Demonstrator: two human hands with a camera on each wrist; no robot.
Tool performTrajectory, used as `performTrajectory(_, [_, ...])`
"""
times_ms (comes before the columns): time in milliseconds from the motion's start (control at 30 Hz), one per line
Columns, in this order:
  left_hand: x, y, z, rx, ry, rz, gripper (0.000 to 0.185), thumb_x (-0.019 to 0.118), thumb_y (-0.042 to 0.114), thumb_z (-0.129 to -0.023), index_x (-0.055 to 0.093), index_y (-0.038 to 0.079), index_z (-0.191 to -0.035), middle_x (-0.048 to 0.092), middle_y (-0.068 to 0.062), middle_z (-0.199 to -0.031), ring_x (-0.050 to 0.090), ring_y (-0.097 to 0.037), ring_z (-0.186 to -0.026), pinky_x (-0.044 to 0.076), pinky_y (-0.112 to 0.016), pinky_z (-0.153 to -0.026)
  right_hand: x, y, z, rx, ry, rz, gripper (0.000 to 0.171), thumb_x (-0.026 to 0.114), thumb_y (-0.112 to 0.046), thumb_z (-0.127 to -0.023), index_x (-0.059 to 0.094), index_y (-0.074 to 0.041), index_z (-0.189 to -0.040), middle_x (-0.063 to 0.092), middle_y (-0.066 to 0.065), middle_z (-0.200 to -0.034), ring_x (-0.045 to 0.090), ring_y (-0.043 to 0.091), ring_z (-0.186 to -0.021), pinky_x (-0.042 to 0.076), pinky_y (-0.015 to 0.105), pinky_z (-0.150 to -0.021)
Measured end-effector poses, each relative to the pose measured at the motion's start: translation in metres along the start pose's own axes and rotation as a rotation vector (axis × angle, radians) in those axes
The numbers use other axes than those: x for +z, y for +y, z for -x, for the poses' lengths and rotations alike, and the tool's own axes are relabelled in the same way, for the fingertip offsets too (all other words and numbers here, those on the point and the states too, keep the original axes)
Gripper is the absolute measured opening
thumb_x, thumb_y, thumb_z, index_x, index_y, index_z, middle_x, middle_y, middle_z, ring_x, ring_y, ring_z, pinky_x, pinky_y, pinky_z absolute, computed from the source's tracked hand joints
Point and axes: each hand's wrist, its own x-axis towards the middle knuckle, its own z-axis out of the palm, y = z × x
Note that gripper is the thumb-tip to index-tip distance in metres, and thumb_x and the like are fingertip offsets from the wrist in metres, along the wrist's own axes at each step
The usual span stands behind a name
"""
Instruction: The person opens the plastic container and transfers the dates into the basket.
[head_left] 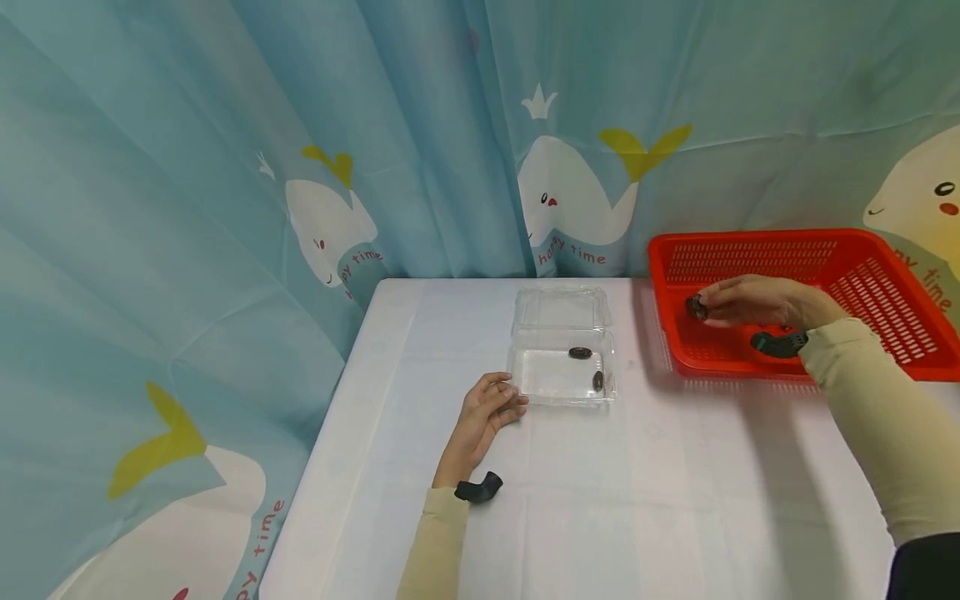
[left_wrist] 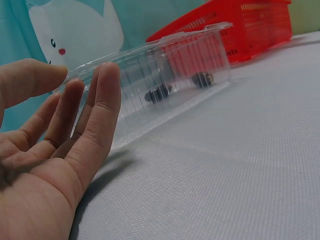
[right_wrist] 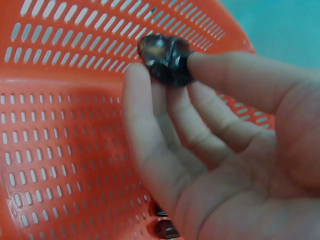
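My right hand point(head_left: 765, 302) is over the red basket, pinching a small glossy dark-brown piece point(right_wrist: 166, 59) between thumb and fingertips. Amber patches show on that piece; its exact kind is unclear. At the near left corner of a clear plastic clamshell box point(head_left: 558, 398), my left hand point(head_left: 486, 415) rests with fingers fairly straight against the wall. The box's lid point(head_left: 561, 308) lies folded back. Inside sit two similar dark pieces, one toward the back point(head_left: 580, 353) and one by the right wall point(head_left: 597, 381). In the left wrist view they look ribbed through the plastic.
The red slotted basket point(head_left: 738, 365) stands at the back right of the white-covered table point(head_left: 600, 500). More dark pieces point(right_wrist: 166, 229) lie on its floor, partly hidden by the right hand. A blue whale-print curtain point(head_left: 435, 167) hangs behind and to the left.
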Motion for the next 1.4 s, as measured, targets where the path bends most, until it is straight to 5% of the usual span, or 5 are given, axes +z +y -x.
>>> performTrajectory(133, [-0.001, 0.0, 0.0, 0.0, -0.005, 0.013, 0.043, 0.054, 0.008, -0.109, 0.039, -0.005, -0.147, 0.065, -0.001, -0.107, 0.072, -0.015, -0.107, 0.061, -0.029, -0.097, -0.001, 0.004, -0.005, 0.062, 0.034, -0.06, 0.034, 0.046, -0.008, -0.111, 0.077, -0.015, -0.101, 0.069, -0.002, -0.105, 0.07, 0.014, -0.098, 0.062, 0.034, -0.097])
performTrajectory(400, [-0.002, -0.001, 0.0, 0.0, -0.003, 0.001, 0.042, 0.055, 0.01, -0.108, 0.041, -0.002, -0.145, 0.065, -0.002, -0.108, 0.072, -0.016, -0.108, 0.061, -0.03, -0.098, -0.004, 0.01, -0.013, 0.166, 0.08, 0.019, 0.037, 0.044, -0.011, -0.112, 0.077, -0.02, -0.099, 0.069, -0.001, -0.102, 0.071, 0.013, -0.096, 0.062, 0.032, -0.097])
performTrajectory(633, [-0.001, -0.001, 0.0, 0.005, -0.012, 0.001, 0.043, 0.054, 0.01, -0.108, 0.039, -0.004, -0.146, 0.065, -0.001, -0.108, 0.072, -0.015, -0.106, 0.061, -0.029, -0.096, -0.01, 0.023, -0.016, 0.191, 0.011, 0.006, 0.041, 0.041, -0.011, -0.113, 0.077, -0.022, -0.098, 0.073, -0.005, -0.104, 0.075, 0.012, -0.097, 0.062, 0.03, -0.097])
performTrajectory(967, [-0.002, -0.002, 0.0, 0.001, -0.008, 0.013, 0.044, 0.056, 0.011, -0.108, 0.04, -0.003, -0.146, 0.065, -0.002, -0.108, 0.072, -0.016, -0.106, 0.061, -0.029, -0.096, -0.005, 0.02, -0.019, 0.253, 0.098, 0.059, 0.037, 0.051, -0.015, -0.111, 0.082, -0.022, -0.092, 0.076, -0.003, -0.096, 0.075, 0.01, -0.086, 0.063, 0.026, -0.088])
performTrajectory(1400, [-0.001, 0.0, 0.0, 0.002, -0.009, -0.007, 0.046, 0.057, 0.012, -0.108, 0.039, -0.005, -0.146, 0.064, 0.0, -0.107, 0.071, -0.015, -0.107, 0.061, -0.029, -0.096, 0.007, 0.017, -0.011, 0.174, 0.188, 0.117, 0.03, 0.056, -0.015, -0.108, 0.084, -0.016, -0.097, 0.079, -0.004, -0.094, 0.077, 0.014, -0.089, 0.065, 0.032, -0.088])
